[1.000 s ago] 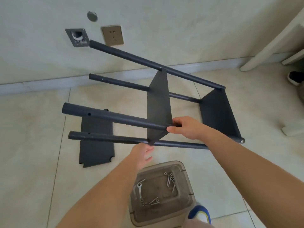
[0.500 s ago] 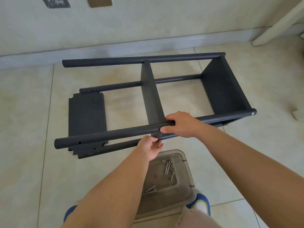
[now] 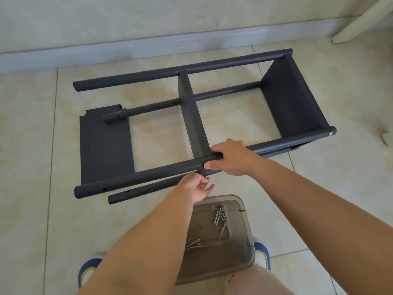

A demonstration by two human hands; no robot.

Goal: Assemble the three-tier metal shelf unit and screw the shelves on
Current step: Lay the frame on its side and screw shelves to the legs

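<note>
Two shelves are fixed: keep your right hand (image 3: 230, 159) gripping the near post (image 3: 148, 174) while your left hand (image 3: 196, 188), fingers loosely curled and holding nothing, takes a screw (image 3: 217, 218) from just below it.

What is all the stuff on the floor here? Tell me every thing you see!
dark grey metal shelf frame: one, lying on its side on the tiles, two shelves fitted.
loose dark grey shelf panel: one, flat on the floor, under the frame's left end.
clear plastic tub: one, brownish, nearest the person.
silver screws: several, inside the tub.
white furniture leg: one, top right.
blue and white shoes: two, beside the tub.
left hand: under the near post.
right hand: grips the near post.
</note>
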